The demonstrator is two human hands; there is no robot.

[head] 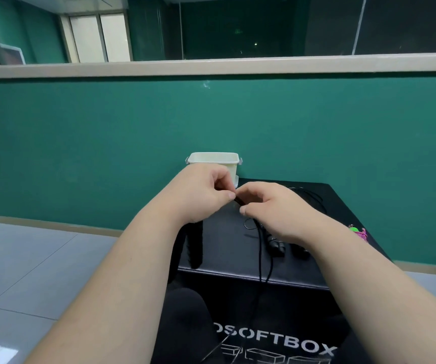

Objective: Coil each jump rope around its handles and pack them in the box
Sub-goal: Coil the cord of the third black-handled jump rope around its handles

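Both hands meet above the black worktop (303,248): left hand (201,193) and right hand (272,206) each pinched shut on a short black piece of the jump rope (260,256) between them, whether handle or cord I cannot tell; its cord hangs off the front edge toward the lap, black handles (274,246) lie just under the right wrist. Cream box (213,160) sits open at the far edge, behind the left hand. Likely untangling or starting a coil; best to keep the cord taut, lay turns side by side, and gather the dangling slack before it snags.
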